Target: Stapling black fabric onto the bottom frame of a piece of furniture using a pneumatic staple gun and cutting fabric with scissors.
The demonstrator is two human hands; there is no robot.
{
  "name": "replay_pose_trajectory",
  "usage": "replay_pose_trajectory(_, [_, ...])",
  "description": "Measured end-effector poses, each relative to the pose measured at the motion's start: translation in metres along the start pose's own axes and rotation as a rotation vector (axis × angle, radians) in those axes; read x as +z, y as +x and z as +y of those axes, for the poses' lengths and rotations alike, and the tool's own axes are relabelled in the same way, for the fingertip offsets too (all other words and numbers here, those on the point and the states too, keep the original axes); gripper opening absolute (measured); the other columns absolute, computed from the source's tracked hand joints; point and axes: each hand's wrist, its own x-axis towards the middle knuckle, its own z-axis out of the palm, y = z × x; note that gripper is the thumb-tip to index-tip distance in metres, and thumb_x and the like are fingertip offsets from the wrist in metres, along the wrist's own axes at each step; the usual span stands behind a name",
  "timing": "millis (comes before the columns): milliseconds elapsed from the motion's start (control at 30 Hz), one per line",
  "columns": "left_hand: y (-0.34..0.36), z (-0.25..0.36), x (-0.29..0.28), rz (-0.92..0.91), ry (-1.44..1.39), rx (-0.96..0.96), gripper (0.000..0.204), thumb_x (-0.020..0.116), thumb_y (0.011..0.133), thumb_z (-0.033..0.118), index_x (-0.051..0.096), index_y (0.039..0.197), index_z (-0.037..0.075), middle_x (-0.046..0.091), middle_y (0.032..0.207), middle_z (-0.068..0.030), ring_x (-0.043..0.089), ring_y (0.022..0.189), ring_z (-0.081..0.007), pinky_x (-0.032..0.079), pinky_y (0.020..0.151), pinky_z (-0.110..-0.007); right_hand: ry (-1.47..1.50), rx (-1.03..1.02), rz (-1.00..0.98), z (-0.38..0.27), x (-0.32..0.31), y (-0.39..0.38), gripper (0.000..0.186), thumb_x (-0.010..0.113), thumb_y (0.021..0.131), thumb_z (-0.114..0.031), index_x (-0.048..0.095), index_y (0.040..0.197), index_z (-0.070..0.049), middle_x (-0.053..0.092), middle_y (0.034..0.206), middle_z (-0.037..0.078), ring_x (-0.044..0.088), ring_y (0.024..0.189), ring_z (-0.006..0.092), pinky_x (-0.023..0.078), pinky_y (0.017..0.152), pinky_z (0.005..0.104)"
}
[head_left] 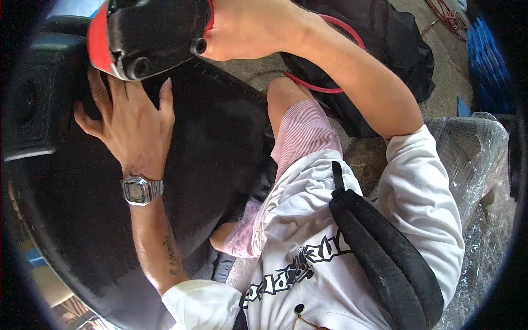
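My right hand [236,33] is wrapped round a red and black power tool [157,38], held at the top over the black covering. Its fingers are mostly hidden; the thumb side shows. Just below the tool, my left hand [135,121] lies with fingers spread on a large black fabric-covered piece [214,137], and some of its fingertips are hidden by the tool. The working tip of the tool is out of sight. Small light marks run along the covering's edge near the tool.
A red hose [316,88] curves beneath my right forearm, across black cloth [385,49] on the floor. Plastic-wrapped furniture [467,148] stands at the right, below a blue bundle [489,66]. A thin reddish cord [445,16] lies at the top right. My knees touch the black piece's side.
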Motion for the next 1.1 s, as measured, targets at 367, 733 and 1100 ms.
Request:
replay_pose_trajectory(367, [-0.042, -0.024, 0.006, -0.142, -0.301, 0.192, 0.071, 0.059, 0.077, 0.042, 0.032, 0.135, 0.011, 0.021, 0.144, -0.0036, 0.014, 0.134, -0.0274, 0.003, 0.103, -0.059, -0.753, -0.382, 0.007, 0.01, 0.023, -0.007, 0.016, 0.064, 0.073, -0.013, 0.06, 0.086, -0.004, 0.061, 0.076, 0.008, 0.061, 0.064, 0.0201, 0.05, 0.058, 0.0304])
replay_pose_trajectory(733, [-0.058, -0.02, 0.01, -0.231, -0.369, 0.231, 0.068, 0.061, 0.075, 0.039, 0.037, 0.132, 0.01, 0.028, 0.141, -0.0071, 0.016, 0.133, -0.0303, 0.011, 0.101, -0.061, 0.093, 0.31, -0.146, -0.009, 0.046, 0.007, 0.038, 0.066, 0.068, -0.017, 0.06, 0.106, -0.012, 0.065, 0.095, 0.01, 0.062, 0.088, 0.0209, 0.04, 0.092, 0.0306])
replay_pose_trajectory(1100, [-0.114, -0.058, 0.001, -0.349, -0.467, 0.223, 0.054, 0.067, 0.07, 0.035, 0.053, 0.115, 0.008, 0.043, 0.126, -0.0144, 0.029, 0.126, -0.0359, 0.011, 0.101, -0.062, -0.027, -0.049, 0.384, -0.042, 0.13, -0.038, 0.032, 0.06, 0.064, -0.006, 0.059, 0.096, -0.004, 0.061, 0.076, 0.019, 0.063, 0.071, 0.0306, 0.05, 0.062, 0.0324])
